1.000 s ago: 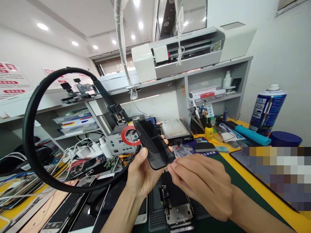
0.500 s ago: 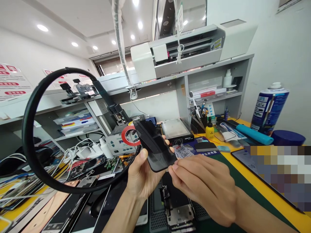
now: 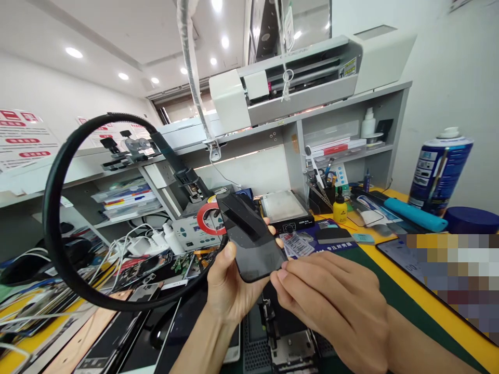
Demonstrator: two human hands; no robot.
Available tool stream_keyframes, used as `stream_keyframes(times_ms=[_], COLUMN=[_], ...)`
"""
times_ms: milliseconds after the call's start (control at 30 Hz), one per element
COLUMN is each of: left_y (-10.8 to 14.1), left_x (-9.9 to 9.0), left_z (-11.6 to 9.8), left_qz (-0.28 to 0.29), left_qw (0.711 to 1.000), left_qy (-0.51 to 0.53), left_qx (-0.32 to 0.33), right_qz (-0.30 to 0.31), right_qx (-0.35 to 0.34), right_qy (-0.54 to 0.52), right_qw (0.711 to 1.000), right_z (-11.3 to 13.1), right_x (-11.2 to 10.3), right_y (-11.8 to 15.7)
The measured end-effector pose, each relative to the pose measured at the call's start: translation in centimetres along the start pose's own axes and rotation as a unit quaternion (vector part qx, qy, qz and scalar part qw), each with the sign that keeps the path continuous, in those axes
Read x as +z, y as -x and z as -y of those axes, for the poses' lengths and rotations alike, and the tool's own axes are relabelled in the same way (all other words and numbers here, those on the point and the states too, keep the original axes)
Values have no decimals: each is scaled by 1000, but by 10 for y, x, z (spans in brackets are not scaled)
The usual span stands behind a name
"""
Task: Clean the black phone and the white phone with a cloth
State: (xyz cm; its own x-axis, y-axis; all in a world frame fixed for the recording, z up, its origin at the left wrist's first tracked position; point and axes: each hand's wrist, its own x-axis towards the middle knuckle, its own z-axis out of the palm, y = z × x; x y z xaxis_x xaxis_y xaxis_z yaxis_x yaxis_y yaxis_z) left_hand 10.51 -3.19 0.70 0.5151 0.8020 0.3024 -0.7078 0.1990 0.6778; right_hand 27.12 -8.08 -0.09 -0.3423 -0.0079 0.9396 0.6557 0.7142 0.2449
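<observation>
I judge grips unchanged: same step.
Left hand (image 3: 228,291) grasps glossy black rectangular phone (image 3: 251,241); right hand (image 3: 331,301) pinched at lower-right corner, load unclear.

Left hand (image 3: 228,293) partly hidden behind phone (image 3: 257,252).

L hand (image 3: 230,291) bare, w/ bare L forearm (image 3: 205,345); slim wrist (image 3: 222,322), thumb (image 3: 228,254) w/ rounded tip. R hand (image 3: 339,306) also bare: long, slim fingers (image 3: 312,275), short nails, softly rounded knuckles (image 3: 368,283), smooth, broad back. R forearm (image 3: 421,340) bare too, smooth, approx. even in width, cut off by frame edge.
</observation>
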Motion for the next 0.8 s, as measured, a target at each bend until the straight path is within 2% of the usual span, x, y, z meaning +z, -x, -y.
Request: stream_keyframes(times_ms=[500,667,800], left_y=[1,2,3], left_x=[-3,-4,-4], left_z=[-2,-4,-7], left_qz=[54,50,58], left_qw=[998,998,997], left_qy=[-9,-33,-51], left_qx=[-22,-18,-12], right_qz=[47,46,53], right_qx=[-12,-27,-13], right_qy=[5,12,14], right_qw=[999,999,998], right_z=[5,6,7], right_x=[-10,-12,-12], right_y=[-3,-4,-4])
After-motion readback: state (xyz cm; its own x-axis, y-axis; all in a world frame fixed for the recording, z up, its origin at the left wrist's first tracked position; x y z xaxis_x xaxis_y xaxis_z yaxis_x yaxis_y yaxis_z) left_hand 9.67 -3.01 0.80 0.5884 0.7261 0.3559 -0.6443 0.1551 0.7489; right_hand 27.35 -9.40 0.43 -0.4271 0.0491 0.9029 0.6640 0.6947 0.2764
